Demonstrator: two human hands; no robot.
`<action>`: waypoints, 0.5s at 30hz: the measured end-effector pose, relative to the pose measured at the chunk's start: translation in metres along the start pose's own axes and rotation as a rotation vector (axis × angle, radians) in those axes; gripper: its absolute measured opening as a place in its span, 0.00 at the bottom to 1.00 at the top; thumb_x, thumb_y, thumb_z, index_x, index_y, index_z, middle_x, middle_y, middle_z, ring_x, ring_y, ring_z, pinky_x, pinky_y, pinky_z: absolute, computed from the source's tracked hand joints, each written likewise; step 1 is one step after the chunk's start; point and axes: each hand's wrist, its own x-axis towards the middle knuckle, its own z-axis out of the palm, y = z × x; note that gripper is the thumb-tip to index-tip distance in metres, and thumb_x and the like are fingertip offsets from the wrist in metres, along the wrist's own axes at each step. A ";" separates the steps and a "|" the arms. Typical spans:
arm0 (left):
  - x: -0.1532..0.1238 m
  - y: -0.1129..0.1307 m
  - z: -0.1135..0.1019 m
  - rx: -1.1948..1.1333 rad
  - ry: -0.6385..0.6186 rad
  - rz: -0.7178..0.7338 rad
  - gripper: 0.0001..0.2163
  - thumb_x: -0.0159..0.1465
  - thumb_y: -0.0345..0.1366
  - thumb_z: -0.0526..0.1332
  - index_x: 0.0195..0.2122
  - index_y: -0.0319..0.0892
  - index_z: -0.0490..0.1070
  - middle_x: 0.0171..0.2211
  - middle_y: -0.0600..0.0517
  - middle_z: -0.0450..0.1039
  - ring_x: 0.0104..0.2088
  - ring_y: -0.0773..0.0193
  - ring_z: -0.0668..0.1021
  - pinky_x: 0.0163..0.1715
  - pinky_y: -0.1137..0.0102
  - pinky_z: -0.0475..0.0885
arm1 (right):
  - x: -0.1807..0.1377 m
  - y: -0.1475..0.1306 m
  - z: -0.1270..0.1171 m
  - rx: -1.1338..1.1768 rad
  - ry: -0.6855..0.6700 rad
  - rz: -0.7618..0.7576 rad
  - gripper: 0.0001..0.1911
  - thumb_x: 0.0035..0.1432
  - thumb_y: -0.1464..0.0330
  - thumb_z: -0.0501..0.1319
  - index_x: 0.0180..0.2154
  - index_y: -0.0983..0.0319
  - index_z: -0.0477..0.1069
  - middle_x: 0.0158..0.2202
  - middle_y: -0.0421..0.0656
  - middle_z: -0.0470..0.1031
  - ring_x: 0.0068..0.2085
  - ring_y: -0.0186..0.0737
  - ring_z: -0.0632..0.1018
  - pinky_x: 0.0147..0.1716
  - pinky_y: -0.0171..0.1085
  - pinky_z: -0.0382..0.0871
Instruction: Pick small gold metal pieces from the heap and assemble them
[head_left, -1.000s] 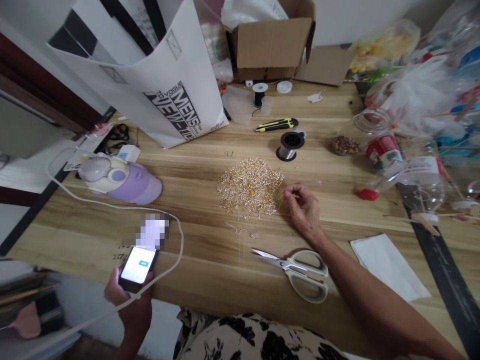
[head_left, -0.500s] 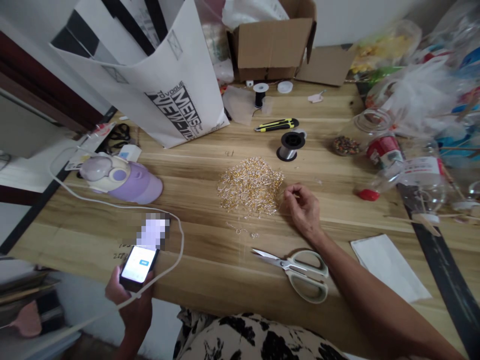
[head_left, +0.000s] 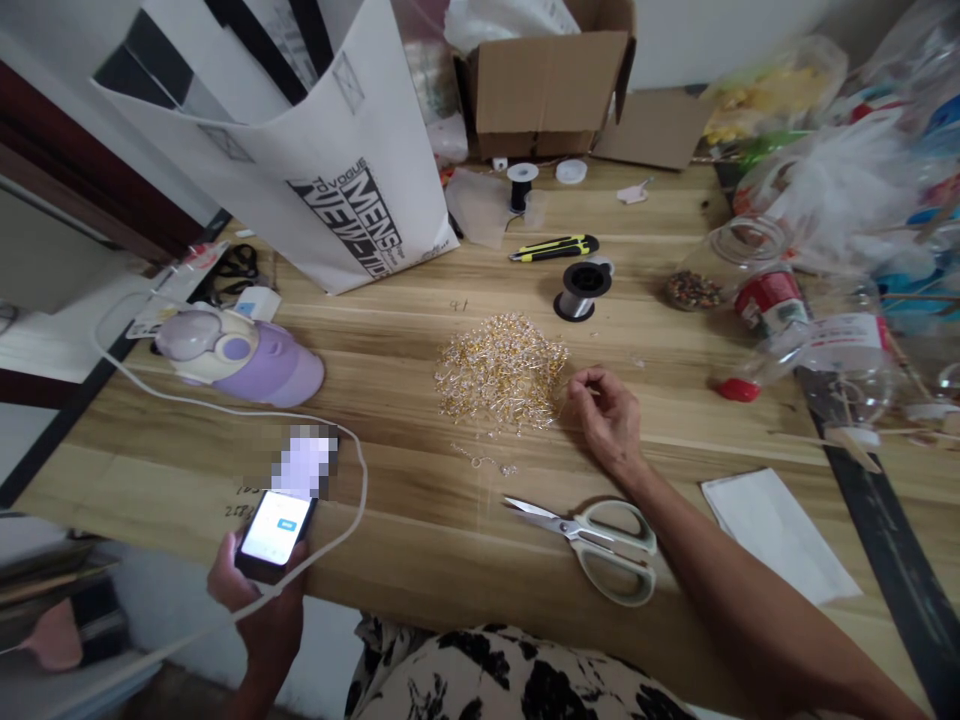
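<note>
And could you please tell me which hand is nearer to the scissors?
Right: the right hand is just beyond the scissors, beside the pile of small gold pieces; the left hand is farther off, to their left, holding the phone.

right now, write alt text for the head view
The left hand holds a lit phone; the right hand is at the edge of a gold-and-silver pile on a wood-grain table. Scissors and a purple bottle are nearby.
</note>
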 end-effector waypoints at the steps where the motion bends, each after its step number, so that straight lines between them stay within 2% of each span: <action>1: 0.001 0.001 0.000 -0.004 -0.002 -0.002 0.44 0.48 0.53 0.61 0.61 0.29 0.54 0.53 0.35 0.61 0.56 0.36 0.63 0.56 0.44 0.55 | 0.000 0.000 0.000 0.001 -0.001 0.002 0.07 0.57 0.65 0.58 0.32 0.62 0.68 0.28 0.41 0.69 0.29 0.35 0.70 0.24 0.32 0.65; 6: 0.004 0.000 -0.002 -0.055 -0.018 -0.027 0.46 0.45 0.47 0.66 0.62 0.33 0.50 0.55 0.38 0.59 0.56 0.43 0.63 0.57 0.49 0.57 | 0.000 0.002 -0.001 -0.011 -0.007 0.012 0.07 0.56 0.65 0.58 0.32 0.62 0.68 0.28 0.40 0.69 0.28 0.34 0.70 0.25 0.32 0.65; 15: 0.001 0.005 -0.002 -0.053 -0.027 -0.050 0.45 0.47 0.45 0.67 0.62 0.34 0.50 0.56 0.37 0.57 0.57 0.44 0.63 0.58 0.50 0.57 | -0.001 0.006 0.000 0.005 0.007 0.015 0.07 0.56 0.65 0.59 0.32 0.62 0.68 0.28 0.41 0.69 0.28 0.34 0.70 0.24 0.32 0.65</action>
